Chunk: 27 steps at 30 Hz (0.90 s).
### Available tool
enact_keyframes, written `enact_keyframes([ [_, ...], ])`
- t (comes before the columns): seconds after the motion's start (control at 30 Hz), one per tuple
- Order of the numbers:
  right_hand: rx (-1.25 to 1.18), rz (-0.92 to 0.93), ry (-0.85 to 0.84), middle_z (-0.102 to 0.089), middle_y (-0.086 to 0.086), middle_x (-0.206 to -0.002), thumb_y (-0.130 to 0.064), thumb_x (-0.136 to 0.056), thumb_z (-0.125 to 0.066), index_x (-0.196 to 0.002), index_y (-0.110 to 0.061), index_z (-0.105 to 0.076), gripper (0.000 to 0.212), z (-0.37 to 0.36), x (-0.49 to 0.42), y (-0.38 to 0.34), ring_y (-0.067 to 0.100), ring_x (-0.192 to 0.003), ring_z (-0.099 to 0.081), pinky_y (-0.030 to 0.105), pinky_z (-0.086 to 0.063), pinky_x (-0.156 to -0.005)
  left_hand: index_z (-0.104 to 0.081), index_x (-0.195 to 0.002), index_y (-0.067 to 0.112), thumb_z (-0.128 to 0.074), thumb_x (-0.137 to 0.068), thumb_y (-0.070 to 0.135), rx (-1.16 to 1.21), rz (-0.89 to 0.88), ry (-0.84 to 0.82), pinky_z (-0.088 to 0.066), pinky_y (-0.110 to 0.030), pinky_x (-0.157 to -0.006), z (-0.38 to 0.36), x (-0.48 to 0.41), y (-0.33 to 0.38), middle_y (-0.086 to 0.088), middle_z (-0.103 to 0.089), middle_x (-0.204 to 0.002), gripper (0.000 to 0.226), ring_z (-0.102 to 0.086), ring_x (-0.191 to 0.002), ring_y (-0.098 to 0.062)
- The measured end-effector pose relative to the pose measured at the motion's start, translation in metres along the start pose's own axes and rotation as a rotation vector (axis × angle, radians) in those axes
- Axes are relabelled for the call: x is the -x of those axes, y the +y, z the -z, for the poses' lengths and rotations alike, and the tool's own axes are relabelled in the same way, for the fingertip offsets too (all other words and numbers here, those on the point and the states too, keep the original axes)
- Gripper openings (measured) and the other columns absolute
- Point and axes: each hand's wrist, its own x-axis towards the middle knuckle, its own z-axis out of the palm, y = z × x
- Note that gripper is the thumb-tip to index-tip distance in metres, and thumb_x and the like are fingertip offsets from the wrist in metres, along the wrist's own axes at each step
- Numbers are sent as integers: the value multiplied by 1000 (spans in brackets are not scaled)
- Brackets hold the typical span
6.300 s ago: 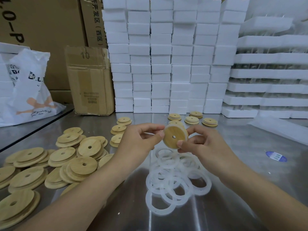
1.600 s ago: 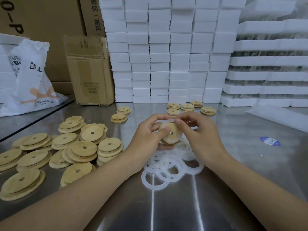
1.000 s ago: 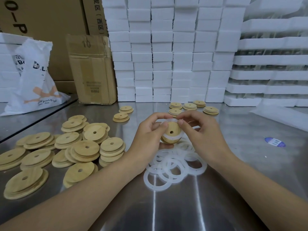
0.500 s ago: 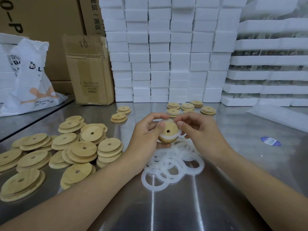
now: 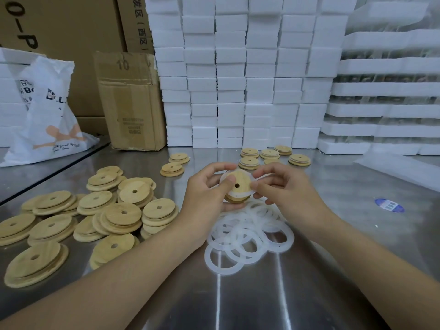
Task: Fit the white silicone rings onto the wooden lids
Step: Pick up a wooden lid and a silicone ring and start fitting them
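Head view: both hands hold one wooden lid [image 5: 238, 181] just above the steel table [image 5: 333, 270], near the centre. The left hand [image 5: 206, 192] curls round it from 9 o'clock, thumb pressed on its face beside the centre hole. The right hand [image 5: 282, 190] pinches its 3 o'clock edge. A second and a half ago the white silicone ring [image 5: 240, 194] lay slack across the lid's face. Now it hugs the rim from 10 o'clock round through 6 o'clock, so most of the stretch looks done. The stretch by the right fingertips is hidden, and I judge that part likely still needs working down. Loose rings [image 5: 247, 232] lie heaped at 6 o'clock of the lid. Bare lids [image 5: 119, 210] are piled at 8 o'clock, with small lid stacks [image 5: 269, 154] at 12 o'clock.
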Motion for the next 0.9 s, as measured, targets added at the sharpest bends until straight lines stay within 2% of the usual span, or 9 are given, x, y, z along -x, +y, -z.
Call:
enact_keyframes([
  [0.07,3,-23,-21,-80,4,-81,-13,-93,-78,-105,-22,-70,17,1,-2,-2,10,-76,-76,31,-54,-69,-76,-116,15,-65,-106,6,41,-6,41,-68,-44,-72,-1,0,0,-11,-81,-106,18,-81,-95,-32],
  [0.2,-28,-40,-58,-80,5,-82,-18,-91,-82,-108,-24,-68,23,0,-4,-5,10,-78,-77,23,-52,-71,-76,-117,13,-65,-106,7,86,-24,97,-68,-42,-70,-2,0,1,-12,-80,-105,17,-82,-91,-31],
  [0.33,-72,-88,-97,-81,8,-86,-21,-89,-84,-112,-24,-68,28,3,-4,-4,13,-80,-77,28,-53,-76,-78,-114,16,-65,-106,8,74,-18,94,-68,-38,-69,-1,0,0,-7,-81,-103,18,-82,-90,-27],
  [0.43,-88,-132,-125,-81,12,-86,-24,-85,-88,-113,-24,-71,33,9,-4,-5,14,-76,-76,27,-55,-75,-80,-112,19,-65,-106,8,46,-17,64,-68,-41,-71,-1,0,1,-7,-81,-107,19,-81,-95,-28],
  [0.53,-68,-148,-121,-81,11,-85,-28,-84,-88,-107,-21,-76,27,9,-1,-3,15,-72,-74,28,-55,-72,-81,-111,21,-65,-106,8,12,-15,12,-68,-45,-75,0,-1,3,-7,-79,-113,22,-80,-101,-28],
  [0.67,-35,-145,-127,-80,13,-99,-35,-90,-83,-99,-21,-81,16,4,2,-2,19,-82,-73,33,-53,-73,-80,-112,20,-64,-106,7,14,-9,-21,-68,-47,-77,2,-3,6,-7,-79,-116,22,-79,-103,-28],
  [0.8,-24,-138,-94,-82,5,-94,-33,-92,-80,-97,-23,-81,12,1,2,-5,16,-88,-76,36,-52,-80,-78,-117,21,-63,-107,8,-8,-32,-79,-67,-37,-77,0,-1,7,-4,-79,-117,22,-79,-103,-24],
  [0.9,-24,-102,-62,-82,4,-91,-35,-92,-80,-94,-24,-81,11,-1,4,-8,13,-82,-75,31,-51,-77,-70,-129,31,-65,-106,10,-53,-43,-82,-65,-32,-80,-4,0,8,-1,-81,-113,31,-79,-100,-21],
])
